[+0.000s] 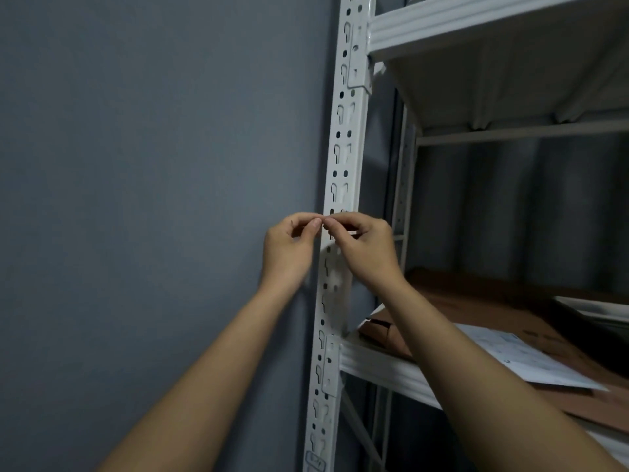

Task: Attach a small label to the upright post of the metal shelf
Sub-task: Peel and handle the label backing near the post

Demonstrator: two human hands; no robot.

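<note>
Grey wall (153,165) on the left, bare and dim. Beside it, white metal shelf (476,32), boards overhead and below, the lower board carrying flattened brown cardboard (493,321) and a printed paper sheet (517,359).

Front upright post (343,131): painted steel, rigid, fixed, punched with rows of round holes and keyhole slots. Probably smooth and a little slick to the touch, with little flat ground between the slots for anything to stick to.

Both forearms raised in front of the post at mid height. Left hand (289,253) with fingers curled, thumb and forefinger tips pinched together at the post's left edge. Right hand (367,253) likewise curled, fingertips meeting the left hand's tips, right over the face of the post.

Label: not plainly visible. Presumably pinched between the two sets of fingertips, against or just off the post, though impossible to tell whether already touching the metal. A thin pale edge near the right thumb might belong to it, too blurred to be sure.

Handling, judged from the task: tiny, nearly weightless, limp, likely sticky on one face, apt to curl or cling to skin. Best held by the very ends, tips only, kept taut between the two hands, laid on a flat strip of post clear of the holes, then rubbed down from the middle outward.
</note>
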